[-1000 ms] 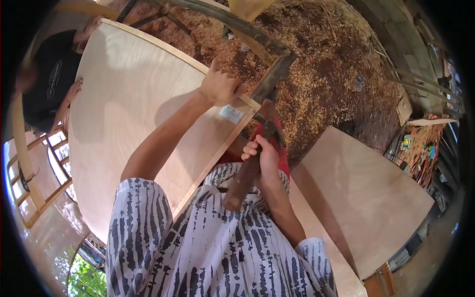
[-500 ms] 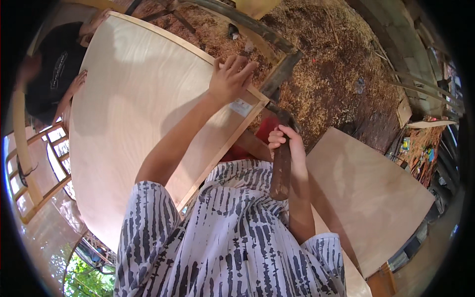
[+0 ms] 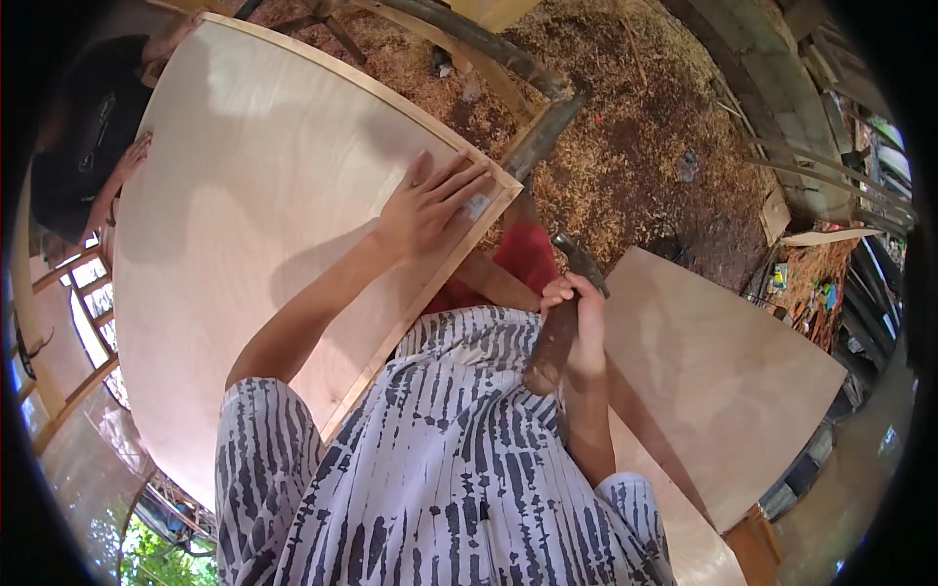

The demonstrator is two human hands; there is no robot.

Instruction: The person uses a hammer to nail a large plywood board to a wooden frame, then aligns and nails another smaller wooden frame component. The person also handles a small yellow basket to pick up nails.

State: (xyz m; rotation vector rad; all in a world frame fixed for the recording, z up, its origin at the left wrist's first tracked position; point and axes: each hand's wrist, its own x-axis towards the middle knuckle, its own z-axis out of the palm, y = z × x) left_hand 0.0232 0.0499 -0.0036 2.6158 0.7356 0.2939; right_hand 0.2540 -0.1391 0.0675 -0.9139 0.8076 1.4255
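Observation:
A large pale plywood panel with a wooden strip framing its edges lies in front of me to the left. My left hand rests flat on it near the corner, fingers spread, partly covering a small white label. My right hand is wrapped round the brown wooden handle of a hammer. The hammer's metal head points away from me, to the right of the panel's corner and apart from it.
A person in a dark shirt has a hand on the panel's far left edge. Another plywood sheet lies at the right. Wooden bars of a stand show beyond the corner. Shavings cover the ground.
My left hand has slid from gripping the panel's far edge to lying flat on its face. The hammer has come back from the corner, its head tilting to the right.

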